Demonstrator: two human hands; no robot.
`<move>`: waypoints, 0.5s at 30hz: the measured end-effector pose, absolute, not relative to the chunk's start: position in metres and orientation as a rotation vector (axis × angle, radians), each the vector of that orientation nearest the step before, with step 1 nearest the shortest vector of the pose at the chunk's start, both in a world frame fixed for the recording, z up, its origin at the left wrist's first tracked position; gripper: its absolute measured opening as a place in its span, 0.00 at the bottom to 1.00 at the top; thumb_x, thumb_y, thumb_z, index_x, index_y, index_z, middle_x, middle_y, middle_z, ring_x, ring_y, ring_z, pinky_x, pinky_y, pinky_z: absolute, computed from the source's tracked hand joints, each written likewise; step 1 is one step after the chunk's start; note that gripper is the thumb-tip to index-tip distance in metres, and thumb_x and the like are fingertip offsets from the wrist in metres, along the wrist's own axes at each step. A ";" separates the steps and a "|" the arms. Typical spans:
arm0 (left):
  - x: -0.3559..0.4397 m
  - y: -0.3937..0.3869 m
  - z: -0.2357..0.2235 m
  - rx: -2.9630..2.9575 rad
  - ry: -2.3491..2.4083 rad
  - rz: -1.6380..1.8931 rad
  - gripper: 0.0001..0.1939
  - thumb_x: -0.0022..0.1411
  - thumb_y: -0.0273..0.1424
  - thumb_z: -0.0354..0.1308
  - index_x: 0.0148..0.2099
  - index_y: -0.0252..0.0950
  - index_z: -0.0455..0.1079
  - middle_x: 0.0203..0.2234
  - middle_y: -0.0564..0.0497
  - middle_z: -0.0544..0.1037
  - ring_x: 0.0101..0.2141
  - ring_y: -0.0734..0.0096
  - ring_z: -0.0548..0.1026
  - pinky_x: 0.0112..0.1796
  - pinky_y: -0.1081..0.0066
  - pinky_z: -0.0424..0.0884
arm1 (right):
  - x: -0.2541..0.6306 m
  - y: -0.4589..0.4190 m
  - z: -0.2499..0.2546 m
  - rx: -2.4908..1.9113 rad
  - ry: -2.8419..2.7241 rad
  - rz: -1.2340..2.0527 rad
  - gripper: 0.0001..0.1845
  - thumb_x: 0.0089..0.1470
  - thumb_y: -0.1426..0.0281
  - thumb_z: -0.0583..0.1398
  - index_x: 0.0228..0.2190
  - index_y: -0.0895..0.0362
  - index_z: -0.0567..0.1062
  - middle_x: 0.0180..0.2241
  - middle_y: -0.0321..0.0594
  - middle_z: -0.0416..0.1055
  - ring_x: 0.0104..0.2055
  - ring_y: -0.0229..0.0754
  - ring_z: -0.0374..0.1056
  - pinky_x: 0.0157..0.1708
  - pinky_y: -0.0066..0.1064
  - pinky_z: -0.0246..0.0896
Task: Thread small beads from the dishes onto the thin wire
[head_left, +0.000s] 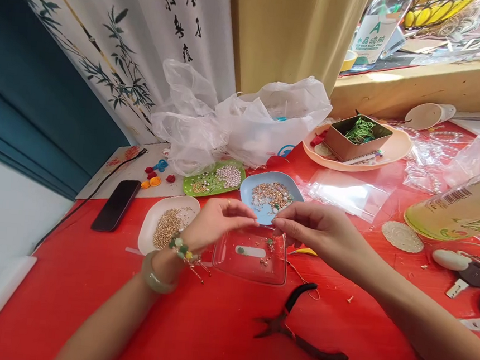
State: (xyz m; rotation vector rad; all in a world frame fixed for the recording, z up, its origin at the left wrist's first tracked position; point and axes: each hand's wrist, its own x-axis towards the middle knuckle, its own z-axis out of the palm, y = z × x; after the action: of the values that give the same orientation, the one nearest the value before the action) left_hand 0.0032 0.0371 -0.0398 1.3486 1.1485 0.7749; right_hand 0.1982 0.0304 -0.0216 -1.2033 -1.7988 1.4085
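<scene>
My left hand [223, 220] is held over the clear tray, thumb and fingers pinched together; whatever is between them is too small to make out. Facing it, my right hand [316, 223] also makes a pinch, its fingertips close to the left ones. Below and between them lies the clear square tray [220, 262] with a few green and gold beads. A thin brown cord [299, 272] trails over the tray's right edge under my right hand. Just behind the fingertips is a blue dish [247, 189] of mixed beads. A cream dish [148, 225] of gold beads stands beside my left wrist.
Black-handled pliers [284, 321] lie spread in front. A green leaf-shaped tray [189, 187] holds pearly beads. A phone [116, 205] lies left, plastic bags [270, 121] behind. At right are a bottle [460, 205], a key [457, 287] and a peach plate [402, 149] carrying a tin [354, 148].
</scene>
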 end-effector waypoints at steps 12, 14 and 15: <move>-0.004 0.041 -0.044 1.041 1.150 0.937 0.09 0.48 0.28 0.61 0.35 0.33 0.73 0.30 0.47 0.77 0.28 0.74 0.73 0.26 0.75 0.70 | 0.191 0.027 -0.016 -1.240 -1.790 1.739 0.08 0.48 0.69 0.55 0.22 0.59 0.69 0.20 0.37 0.69 0.19 0.31 0.61 0.19 0.23 0.56; -0.003 0.041 -0.044 1.041 1.154 0.933 0.09 0.47 0.28 0.61 0.34 0.32 0.73 0.30 0.47 0.77 0.28 0.74 0.73 0.25 0.75 0.70 | 0.190 0.026 -0.016 -1.233 -1.750 1.768 0.08 0.47 0.70 0.55 0.21 0.60 0.69 0.19 0.37 0.69 0.19 0.30 0.62 0.19 0.23 0.56; -0.002 0.040 -0.044 1.042 1.153 0.932 0.09 0.47 0.28 0.62 0.34 0.32 0.73 0.29 0.47 0.77 0.28 0.73 0.73 0.25 0.75 0.70 | 0.190 0.026 -0.016 -1.228 -1.732 1.780 0.07 0.47 0.70 0.56 0.21 0.60 0.69 0.18 0.36 0.68 0.18 0.30 0.62 0.19 0.23 0.56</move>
State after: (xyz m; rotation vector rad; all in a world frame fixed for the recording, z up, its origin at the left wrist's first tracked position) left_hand -0.0025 0.0401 -0.0437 1.0419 1.1530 0.9318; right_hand 0.1902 0.0258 -0.0157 -1.2280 -1.7315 1.7804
